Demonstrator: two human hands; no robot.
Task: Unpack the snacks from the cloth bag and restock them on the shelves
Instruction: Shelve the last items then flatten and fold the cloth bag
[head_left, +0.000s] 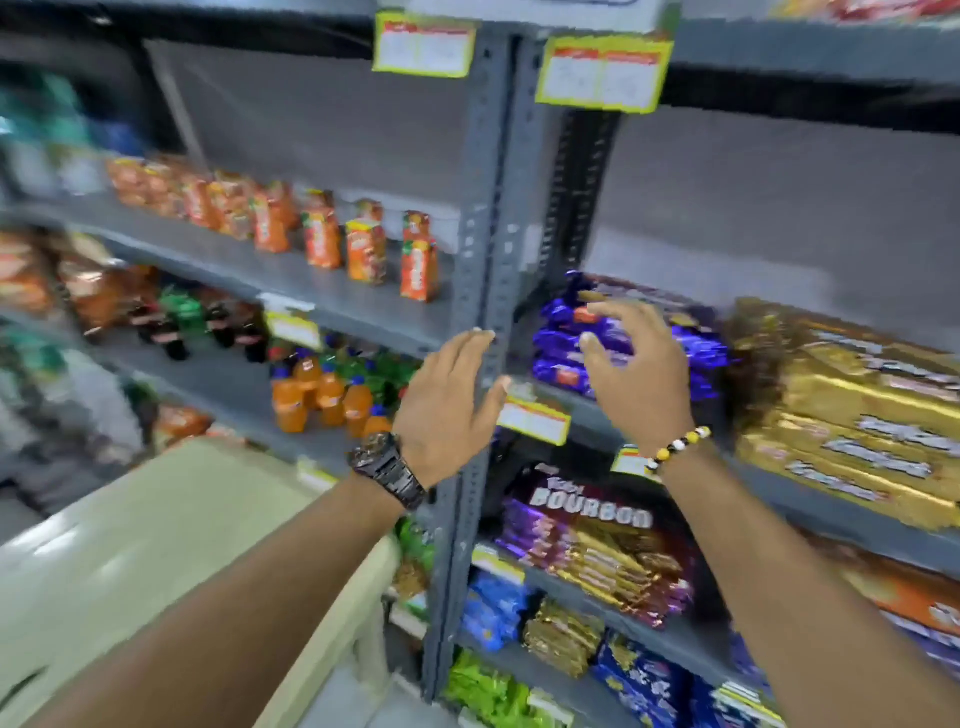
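Both my hands are raised in front of the grey metal shelves (332, 306). My left hand (447, 405), with a dark watch on the wrist, is open next to the upright post (485, 260) and holds nothing. My right hand (636, 374), with a beaded bracelet, is open with fingers spread just in front of a stack of purple snack packs (566, 358); it does not grip them. Gold snack packs (852, 410) are stacked to the right on the same shelf. No cloth bag is in view.
Orange juice cartons (363, 249) stand on the left shelf, with orange and dark drink bottles (317, 395) below. Bourbon biscuit packs (592, 535) and blue, gold and green packs fill lower right shelves. A pale beige surface (156, 561) lies at lower left. Yellow price tags (602, 73) hang above.
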